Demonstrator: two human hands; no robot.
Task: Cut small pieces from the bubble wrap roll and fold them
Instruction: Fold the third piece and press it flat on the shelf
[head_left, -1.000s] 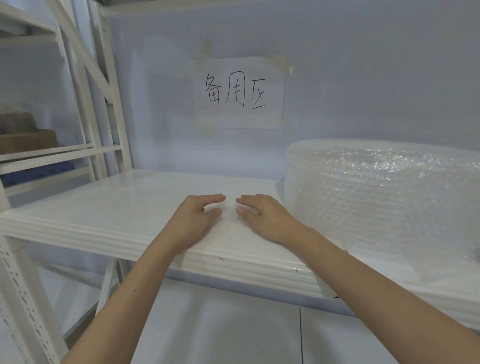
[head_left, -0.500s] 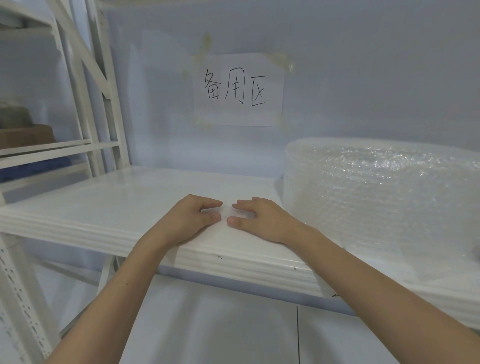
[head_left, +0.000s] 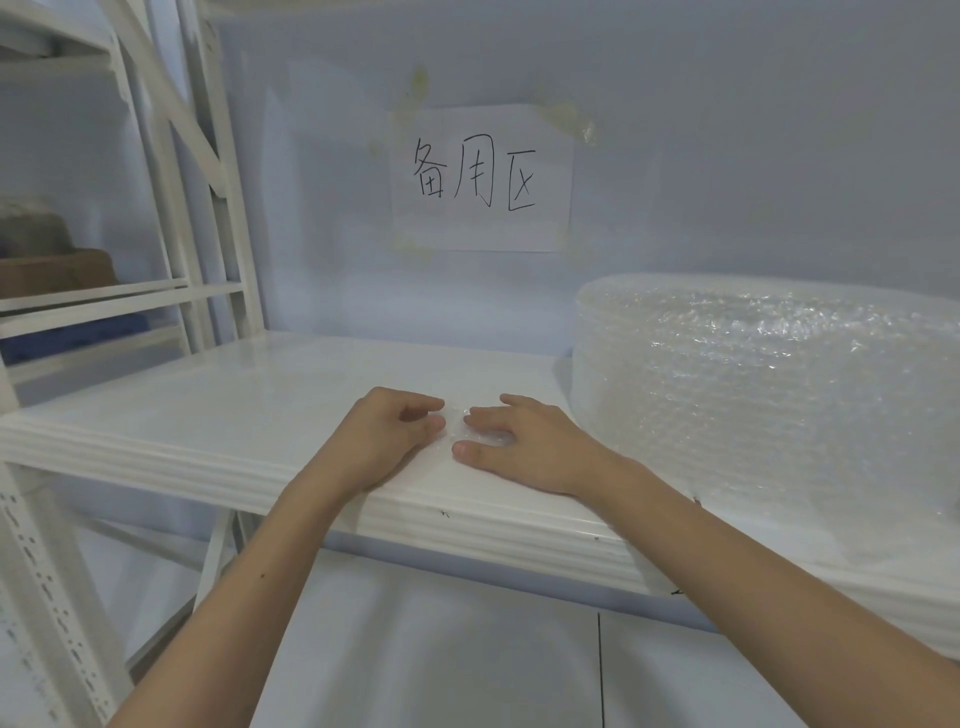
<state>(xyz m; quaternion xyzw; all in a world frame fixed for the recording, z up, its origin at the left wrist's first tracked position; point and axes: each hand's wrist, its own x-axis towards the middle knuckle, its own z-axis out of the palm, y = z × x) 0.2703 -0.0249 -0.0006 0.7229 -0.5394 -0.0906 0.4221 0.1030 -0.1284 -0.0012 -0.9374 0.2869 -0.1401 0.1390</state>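
A big clear bubble wrap roll (head_left: 769, 395) lies on the right of the white shelf (head_left: 208, 410). A small bubble wrap piece (head_left: 460, 423) lies flat on the shelf near its front edge, mostly hidden by my hands. My left hand (head_left: 384, 436) rests curled on its left side, fingertips pinching its edge. My right hand (head_left: 519, 441) lies flat on its right side with fingers spread, pressing it down. The two hands are a few centimetres apart.
A paper sign (head_left: 480, 179) with handwritten characters is taped to the wall behind. White rack uprights (head_left: 208, 171) stand at the left, with a brown box (head_left: 57, 270) on the neighbouring shelf. Below the shelf's front edge (head_left: 493, 525) is pale floor.
Both hands slid slightly toward me along the shelf and stayed on the small piece. The right hand flattened and spread its fingers over it.
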